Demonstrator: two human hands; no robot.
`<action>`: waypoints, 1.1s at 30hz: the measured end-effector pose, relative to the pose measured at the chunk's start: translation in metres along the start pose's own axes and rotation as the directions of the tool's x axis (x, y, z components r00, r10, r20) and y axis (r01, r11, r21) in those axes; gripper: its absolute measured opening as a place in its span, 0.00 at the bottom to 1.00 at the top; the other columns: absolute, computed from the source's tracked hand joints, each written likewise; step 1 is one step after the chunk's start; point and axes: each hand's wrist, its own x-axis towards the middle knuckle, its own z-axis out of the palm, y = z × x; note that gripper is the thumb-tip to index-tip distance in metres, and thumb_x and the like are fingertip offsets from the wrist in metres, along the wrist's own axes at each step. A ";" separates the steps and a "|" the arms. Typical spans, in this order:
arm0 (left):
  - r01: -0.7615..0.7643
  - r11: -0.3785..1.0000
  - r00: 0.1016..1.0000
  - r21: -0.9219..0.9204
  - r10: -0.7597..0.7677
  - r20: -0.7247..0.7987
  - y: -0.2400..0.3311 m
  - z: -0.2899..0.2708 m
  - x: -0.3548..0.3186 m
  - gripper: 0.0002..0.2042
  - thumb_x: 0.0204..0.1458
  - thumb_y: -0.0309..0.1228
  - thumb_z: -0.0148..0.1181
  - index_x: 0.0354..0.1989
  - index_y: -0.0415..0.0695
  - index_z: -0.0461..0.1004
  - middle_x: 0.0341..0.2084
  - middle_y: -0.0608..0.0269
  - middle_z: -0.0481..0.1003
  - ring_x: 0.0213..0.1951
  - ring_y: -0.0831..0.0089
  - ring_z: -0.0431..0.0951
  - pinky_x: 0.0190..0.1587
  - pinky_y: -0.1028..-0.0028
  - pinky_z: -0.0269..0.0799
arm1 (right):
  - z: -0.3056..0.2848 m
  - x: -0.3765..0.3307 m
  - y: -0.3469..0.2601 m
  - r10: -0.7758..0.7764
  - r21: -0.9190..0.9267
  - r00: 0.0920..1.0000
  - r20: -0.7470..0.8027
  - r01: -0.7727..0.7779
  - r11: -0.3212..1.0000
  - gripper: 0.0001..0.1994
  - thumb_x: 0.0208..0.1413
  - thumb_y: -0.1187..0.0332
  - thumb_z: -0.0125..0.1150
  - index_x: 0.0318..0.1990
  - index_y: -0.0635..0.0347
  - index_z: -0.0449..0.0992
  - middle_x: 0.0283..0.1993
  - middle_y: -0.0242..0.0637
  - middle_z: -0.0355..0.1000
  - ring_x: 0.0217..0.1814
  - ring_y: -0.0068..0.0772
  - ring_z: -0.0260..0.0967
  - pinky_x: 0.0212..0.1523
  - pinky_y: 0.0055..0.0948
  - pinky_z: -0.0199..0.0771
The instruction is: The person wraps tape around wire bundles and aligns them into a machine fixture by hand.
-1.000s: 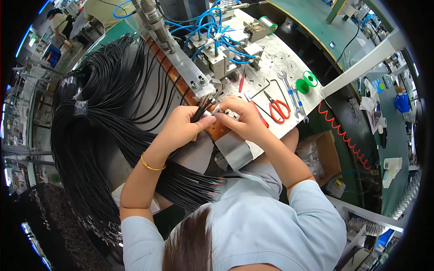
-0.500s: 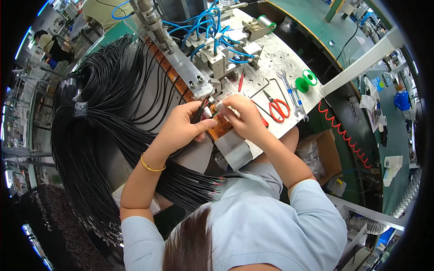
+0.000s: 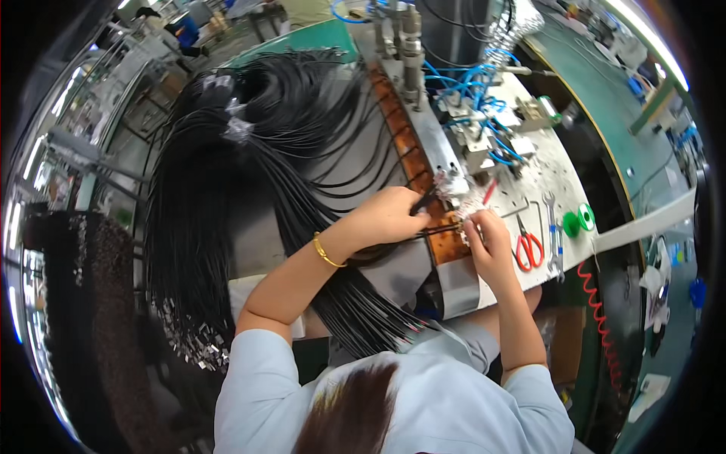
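Note:
My left hand (image 3: 393, 216) is closed round black cables (image 3: 426, 201), over the left side of an orange-brown strip (image 3: 412, 155) on the bench. Close by on the right, my right hand (image 3: 491, 240) pinches with thumb and fingertips at the tips of the cables, beside the end of a metal bar (image 3: 432, 135). What lies between those fingertips is too small to make out. A large bundle of black cables (image 3: 265, 155), bound with clear wrap (image 3: 239, 129), spreads to my left. More cable ends (image 3: 386, 321), some with coloured tips, hang over my lap.
Beyond my hands stands a fixture with blue air tubes (image 3: 473, 83). Red-handled scissors (image 3: 529, 251), wrenches (image 3: 553, 238) and a green spool (image 3: 578, 220) lie on the white bench top (image 3: 563, 178). A red coiled hose (image 3: 597, 310) hangs at the right, near a cardboard box (image 3: 569, 333).
The view has swung, so the bench sits further right in it. My hands, close together before, are now further apart, with the left drawn back leftward along the cables.

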 end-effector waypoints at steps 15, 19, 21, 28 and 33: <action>-0.115 0.981 0.989 0.158 0.128 -0.078 -0.009 0.027 0.003 0.13 0.50 0.35 0.60 0.35 0.36 0.76 0.25 0.45 0.76 0.30 0.52 0.76 0.35 0.62 0.70 | 0.013 -0.002 0.025 0.159 0.021 0.987 0.019 -0.160 0.987 0.05 0.55 0.73 0.53 0.30 0.66 0.67 0.28 0.44 0.65 0.33 0.47 0.63 0.36 0.37 0.61; -0.177 0.966 0.974 0.187 0.199 -0.109 -0.014 0.035 0.003 0.14 0.49 0.35 0.60 0.37 0.36 0.76 0.27 0.43 0.76 0.33 0.49 0.76 0.37 0.60 0.70 | 0.013 -0.005 0.029 0.184 -0.006 0.983 0.024 -0.184 0.983 0.07 0.56 0.72 0.52 0.30 0.67 0.67 0.28 0.45 0.64 0.33 0.47 0.63 0.35 0.37 0.62; -0.225 0.957 0.964 0.184 0.246 -0.098 -0.014 0.037 0.002 0.14 0.49 0.35 0.60 0.37 0.36 0.76 0.28 0.42 0.76 0.34 0.49 0.76 0.37 0.59 0.70 | 0.012 -0.004 0.032 0.166 -0.050 0.984 0.057 -0.164 0.985 0.08 0.57 0.70 0.52 0.30 0.67 0.67 0.28 0.46 0.64 0.33 0.47 0.63 0.35 0.37 0.62; -0.200 0.937 0.962 0.285 0.244 -0.126 -0.003 0.030 0.000 0.11 0.49 0.33 0.59 0.35 0.37 0.74 0.28 0.42 0.75 0.34 0.45 0.75 0.38 0.55 0.70 | 0.029 -0.003 0.062 0.297 0.364 0.951 0.093 -0.310 0.878 0.12 0.60 0.67 0.51 0.28 0.66 0.65 0.24 0.40 0.61 0.28 0.32 0.61 0.31 0.32 0.60; -0.005 0.984 0.998 -0.180 -0.006 -0.064 -0.001 0.021 -0.002 0.11 0.54 0.34 0.59 0.32 0.38 0.74 0.22 0.58 0.77 0.22 0.70 0.74 0.25 0.71 0.69 | 0.023 -0.006 0.052 0.314 0.191 0.948 -0.046 -0.300 0.934 0.10 0.60 0.67 0.50 0.30 0.64 0.70 0.26 0.37 0.65 0.31 0.27 0.63 0.34 0.27 0.62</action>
